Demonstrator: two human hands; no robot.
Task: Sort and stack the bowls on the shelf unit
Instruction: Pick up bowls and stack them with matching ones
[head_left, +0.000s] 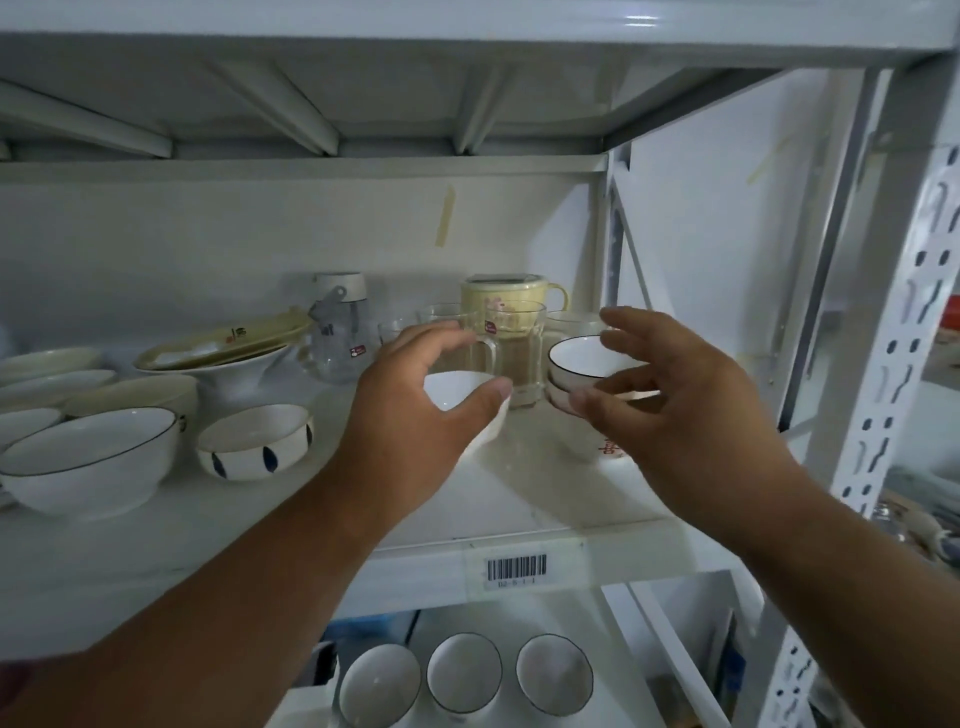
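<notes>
Left hand (415, 410) grips a smooth white bowl (457, 397) — right hand (675, 410) spread open, empty.

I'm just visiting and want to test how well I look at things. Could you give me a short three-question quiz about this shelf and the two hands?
1. True or false: the left hand grips a small white bowl.
2. Which best describes the right hand?
A. Closed round a glass mug
B. Open, fingers spread, beside the black-rimmed bowls
C. Resting on the barcode label
3. Fill in: on the shelf below, ___ black-rimmed bowls sit in a row.

Key: 1 true; 2 B; 3 three.
</notes>
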